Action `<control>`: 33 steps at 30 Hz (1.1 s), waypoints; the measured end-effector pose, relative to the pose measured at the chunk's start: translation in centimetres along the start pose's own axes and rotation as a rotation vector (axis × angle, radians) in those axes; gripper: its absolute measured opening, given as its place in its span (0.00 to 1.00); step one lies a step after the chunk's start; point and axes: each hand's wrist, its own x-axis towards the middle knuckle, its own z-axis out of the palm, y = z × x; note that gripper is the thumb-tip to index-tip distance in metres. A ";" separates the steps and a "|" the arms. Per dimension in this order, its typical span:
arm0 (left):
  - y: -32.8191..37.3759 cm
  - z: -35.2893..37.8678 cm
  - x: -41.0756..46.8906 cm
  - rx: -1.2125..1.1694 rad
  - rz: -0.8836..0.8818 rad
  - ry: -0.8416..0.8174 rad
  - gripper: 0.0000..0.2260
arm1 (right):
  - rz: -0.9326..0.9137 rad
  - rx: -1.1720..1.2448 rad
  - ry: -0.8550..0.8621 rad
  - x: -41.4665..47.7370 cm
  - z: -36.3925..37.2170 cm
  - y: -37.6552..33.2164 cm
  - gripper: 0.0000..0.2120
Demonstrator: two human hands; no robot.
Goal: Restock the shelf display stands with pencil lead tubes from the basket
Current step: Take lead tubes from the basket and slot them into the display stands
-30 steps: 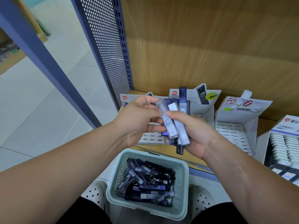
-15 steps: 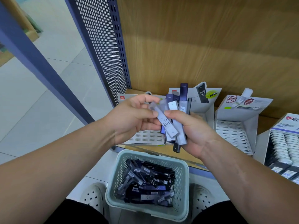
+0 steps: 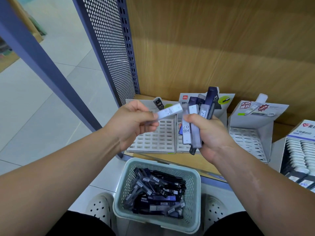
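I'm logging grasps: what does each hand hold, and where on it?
The left hand pinches one tube at one end; the right hand grips a bundle of tubes around their middles.

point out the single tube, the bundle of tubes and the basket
single tube (image 3: 168, 111), head view, its labelled middle
bundle of tubes (image 3: 194, 133), head view, a grey tube
basket (image 3: 123, 189), head view, left wall

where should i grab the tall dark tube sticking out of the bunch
Probably pinch the dark tube by its top end, coming from above: that end stands clear above the other tubes, while the right hand wraps its lower half.
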 end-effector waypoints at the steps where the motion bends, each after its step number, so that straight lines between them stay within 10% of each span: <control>1: -0.2 0.3 -0.2 0.065 0.002 -0.040 0.11 | -0.007 -0.004 -0.020 -0.2 0.2 0.0 0.09; 8: -1.7 1.5 -0.7 0.480 0.069 -0.342 0.39 | -0.041 -0.038 -0.064 -0.5 0.9 0.3 0.11; 18: -1.9 -2.9 3.4 0.603 0.135 0.051 0.03 | 0.017 -0.107 -0.034 0.2 0.2 0.5 0.09; 33: -2.3 -6.6 8.3 1.269 0.521 0.323 0.02 | 0.024 -0.132 -0.053 0.1 -0.5 0.7 0.22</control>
